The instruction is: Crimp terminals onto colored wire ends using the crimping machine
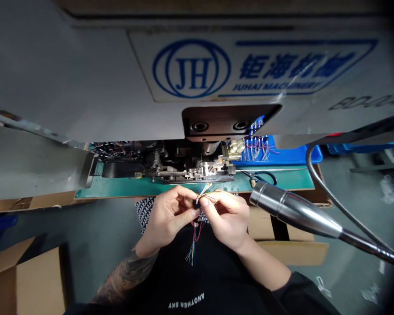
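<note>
Together, the left hand (168, 218) and right hand (223, 217) pinch a coloured wire bundle (194, 240) upright between closed fingers (185, 191), both equally near it.

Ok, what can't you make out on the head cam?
Black part between left hand and right hand: fingers hide it.
Wires: too thin to count, lost behind the fingers.
Machine head: upper part hidden by gray cover.
Blue tray: far side hidden by the cover.

From the head, the view looks forward and down, close above the hands (169, 218).
</note>
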{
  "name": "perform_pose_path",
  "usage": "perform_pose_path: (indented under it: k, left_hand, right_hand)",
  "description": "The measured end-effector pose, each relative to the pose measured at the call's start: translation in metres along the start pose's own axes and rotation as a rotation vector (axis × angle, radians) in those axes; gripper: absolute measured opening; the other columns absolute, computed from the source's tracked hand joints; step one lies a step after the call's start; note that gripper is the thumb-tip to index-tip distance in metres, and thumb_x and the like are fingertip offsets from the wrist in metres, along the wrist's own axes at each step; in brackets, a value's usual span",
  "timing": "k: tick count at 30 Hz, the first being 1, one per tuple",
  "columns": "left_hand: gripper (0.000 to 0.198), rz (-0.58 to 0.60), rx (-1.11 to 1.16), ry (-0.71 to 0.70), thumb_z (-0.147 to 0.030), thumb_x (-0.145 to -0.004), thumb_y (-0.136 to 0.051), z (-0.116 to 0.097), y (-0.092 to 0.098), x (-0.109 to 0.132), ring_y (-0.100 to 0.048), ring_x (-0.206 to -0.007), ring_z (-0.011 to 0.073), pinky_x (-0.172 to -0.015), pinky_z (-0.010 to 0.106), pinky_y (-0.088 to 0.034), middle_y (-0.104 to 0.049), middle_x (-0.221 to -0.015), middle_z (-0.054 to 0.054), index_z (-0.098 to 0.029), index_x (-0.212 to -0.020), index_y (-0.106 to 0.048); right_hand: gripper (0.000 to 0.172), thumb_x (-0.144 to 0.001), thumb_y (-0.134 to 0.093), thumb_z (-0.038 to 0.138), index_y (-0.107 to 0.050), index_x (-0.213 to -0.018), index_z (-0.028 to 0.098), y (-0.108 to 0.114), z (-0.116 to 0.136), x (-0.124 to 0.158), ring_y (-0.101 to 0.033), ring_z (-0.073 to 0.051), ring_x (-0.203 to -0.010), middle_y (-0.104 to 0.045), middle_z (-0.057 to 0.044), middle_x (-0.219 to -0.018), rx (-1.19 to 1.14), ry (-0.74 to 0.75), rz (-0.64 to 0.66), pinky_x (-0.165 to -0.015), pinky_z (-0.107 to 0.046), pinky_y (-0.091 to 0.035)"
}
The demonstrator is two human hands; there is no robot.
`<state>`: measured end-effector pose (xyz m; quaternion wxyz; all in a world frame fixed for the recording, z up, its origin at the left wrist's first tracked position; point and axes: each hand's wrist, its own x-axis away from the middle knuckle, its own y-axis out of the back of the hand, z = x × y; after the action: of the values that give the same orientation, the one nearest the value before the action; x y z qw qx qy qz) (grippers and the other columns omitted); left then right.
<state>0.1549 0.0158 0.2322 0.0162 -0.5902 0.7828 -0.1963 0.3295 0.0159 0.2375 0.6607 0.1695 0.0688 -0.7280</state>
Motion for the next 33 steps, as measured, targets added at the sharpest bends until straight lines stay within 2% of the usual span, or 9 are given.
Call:
perform_pose_path:
  k: [9,14,29,33]
  left_hand:
    - [0.021,-0.009,0.007,-0.015,-0.019,-0.090,-0.089,0.002,0.000,-0.002,-0.071,-0.063,0.0106,-0.061,0.022,-0.065,-0.067,-0.075,-0.004,-0.019,-0.105,-0.074]
    - [0.020,0.003,0.017,0.008,-0.021,-0.091,-0.088,0.001,0.000,-0.002,-0.074,-0.065,0.0130,-0.062,0.024,-0.066,-0.073,-0.079,-0.001,-0.018,-0.105,-0.074]
    - [0.020,0.026,0.042,-0.012,-0.018,-0.092,-0.087,0.001,0.000,-0.002,-0.077,-0.067,0.0141,-0.065,0.024,-0.066,-0.078,-0.080,-0.001,-0.019,-0.106,-0.074]
    - [0.022,0.027,0.037,-0.001,-0.021,-0.091,-0.088,0.000,0.000,-0.003,-0.080,-0.068,0.0174,-0.064,0.027,-0.067,-0.079,-0.080,0.001,-0.019,-0.107,-0.074]
  right_hand:
    - [0.016,-0.098,-0.072,0.010,-0.079,-0.087,0.019,0.007,-0.002,-0.005,-0.062,-0.011,-0.057,-0.070,0.002,-0.067,0.057,0.068,0.062,-0.055,-0.025,-0.053]
    - [0.007,-0.095,-0.074,0.015,-0.077,-0.094,0.021,0.005,0.001,-0.002,-0.064,-0.013,-0.055,-0.072,0.002,-0.071,0.009,-0.033,0.022,-0.049,-0.025,-0.054]
    - [0.021,-0.102,-0.067,0.014,-0.068,-0.083,0.022,0.003,0.008,-0.003,-0.067,-0.012,-0.047,-0.071,0.003,-0.064,-0.032,-0.083,0.092,-0.044,-0.023,-0.052]
    - [0.022,-0.105,-0.066,0.018,-0.070,-0.084,0.022,0.003,0.009,-0.004,-0.069,-0.013,-0.047,-0.072,0.003,-0.063,-0.042,-0.093,0.084,-0.047,-0.024,-0.057]
